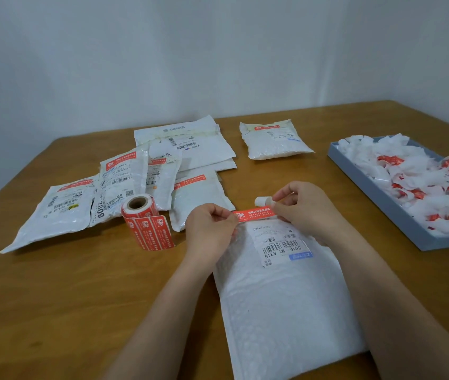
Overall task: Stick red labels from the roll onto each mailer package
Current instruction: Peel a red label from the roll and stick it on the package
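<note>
Now both hands work at the far edge of a large white bubble-padded mailer (286, 303) that lies flat on the brown wooden table (67, 297), directly in front of the person. The left hand (209, 226) pinches the left end of a long red rectangular label with white print (255, 213) between thumb and fingertips. The right hand (304, 204) pinches the label's right end, and a small curl of white backing paper (263, 200) sticks out beside its fingers. The label is stretched level between the two hands, right over the mailer's top edge, just above a white shipping slip with a barcode (281, 244); whether it touches the mailer yet I cannot tell.

To the left of the hands, a roll of red labels on a brown cardboard core (142, 212) stands on the table with a loose strip trailing toward the person. Behind the roll, several white mailer packages (135, 185) lie overlapping, most of them bearing a red label near the top. One more labelled white package (272, 139) lies apart, farther back. At the right edge of the table, a shallow grey-blue tray (399, 212) holds a heap of crumpled white backing paper with red scraps.
</note>
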A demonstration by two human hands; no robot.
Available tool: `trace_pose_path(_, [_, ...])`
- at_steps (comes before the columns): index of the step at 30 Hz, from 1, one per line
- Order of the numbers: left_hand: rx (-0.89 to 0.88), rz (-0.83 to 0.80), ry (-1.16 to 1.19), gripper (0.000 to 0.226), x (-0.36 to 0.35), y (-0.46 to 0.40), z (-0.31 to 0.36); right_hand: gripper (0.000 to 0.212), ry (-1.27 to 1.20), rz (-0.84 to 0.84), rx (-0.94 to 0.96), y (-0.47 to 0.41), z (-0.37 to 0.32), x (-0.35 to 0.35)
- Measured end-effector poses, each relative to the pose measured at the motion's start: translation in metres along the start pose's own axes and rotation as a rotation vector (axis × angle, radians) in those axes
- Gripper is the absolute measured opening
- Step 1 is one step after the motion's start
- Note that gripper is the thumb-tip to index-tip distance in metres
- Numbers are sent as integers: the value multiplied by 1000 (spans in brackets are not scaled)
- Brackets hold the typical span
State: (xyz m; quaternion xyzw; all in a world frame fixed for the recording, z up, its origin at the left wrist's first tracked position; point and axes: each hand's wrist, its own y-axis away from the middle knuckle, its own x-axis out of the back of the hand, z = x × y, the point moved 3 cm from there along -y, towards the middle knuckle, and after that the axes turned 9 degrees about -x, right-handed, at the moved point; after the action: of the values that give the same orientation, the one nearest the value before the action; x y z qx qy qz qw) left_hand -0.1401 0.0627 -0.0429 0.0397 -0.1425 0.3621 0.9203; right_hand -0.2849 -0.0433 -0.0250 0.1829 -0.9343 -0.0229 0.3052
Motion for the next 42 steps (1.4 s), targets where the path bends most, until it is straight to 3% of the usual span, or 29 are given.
trace_pose_path(42, [2,-47,-171,12,-6,1,0,14,239,51,84,-4,3,-15])
